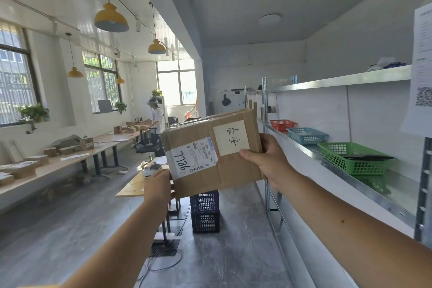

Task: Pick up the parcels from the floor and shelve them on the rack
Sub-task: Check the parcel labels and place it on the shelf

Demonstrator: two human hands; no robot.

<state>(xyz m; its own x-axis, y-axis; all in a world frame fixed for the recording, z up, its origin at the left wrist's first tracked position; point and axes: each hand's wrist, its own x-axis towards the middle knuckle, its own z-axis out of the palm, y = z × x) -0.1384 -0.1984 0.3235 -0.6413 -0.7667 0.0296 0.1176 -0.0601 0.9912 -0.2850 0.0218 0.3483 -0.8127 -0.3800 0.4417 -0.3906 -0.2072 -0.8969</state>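
Currently both hands, left hand [157,186] and right hand [268,161], clasp the brown taped cardboard parcel [211,152] at chest height beside the grey metal rack [364,175]. Transport step underway; next, swing right onto free shelf space.

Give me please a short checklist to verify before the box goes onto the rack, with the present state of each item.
1. Grip: left hand at the lower left corner and right hand on the right edge of the cardboard box: ok.
2. Box closed and taped: ok.
3. Box level: tilted, not ok.
4. Free place on the shelf: bare metal right of the green basket: ok.
5. Box clears the shelf above: cannot tell.
6. Labels face outward: ok.
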